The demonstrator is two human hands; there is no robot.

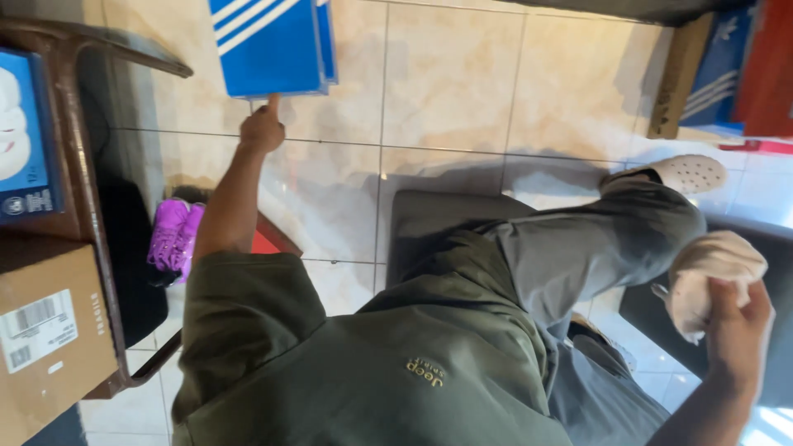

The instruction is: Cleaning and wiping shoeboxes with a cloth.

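Nearest the camera, an olive-green shirt (396, 363) fills the lower frame, w/ grey trousers (578, 248) bent away toward the right. At the lower right, the right hand (739, 318) is seen closed around a cream-coloured shoe (710, 277); fingers are wrapped over its near end, and the shoe is held off the floor, above a dark mat (776, 248). A second cream perforated shoe (690, 173) is worn on the foot further out, resting on the tiled floor (446, 99).

At the left edge, a brown cardboard box w/ a white label (49, 339) is seen on a dark wooden tabletop (78, 149), and a blue box w/ a white picture (25, 140) is set just beyond it on the same surface. Between tabletop and left arm, a pair of purple shoes (173, 235) lies low down on the floor, beside something red (264, 239) that is partly hidden by the arm.

Further out, the left hand (263, 128) is stretched fwd., mostly curled, w/ one finger extended and its tip touching the lower edge of a blue shoebox w/ white stripes (273, 41); nothing is gripped by it. The shoebox sits on the tiles at top centre. At the far right, more boxes are stacked: another blue striped box (719, 74) and a red box (764, 66).
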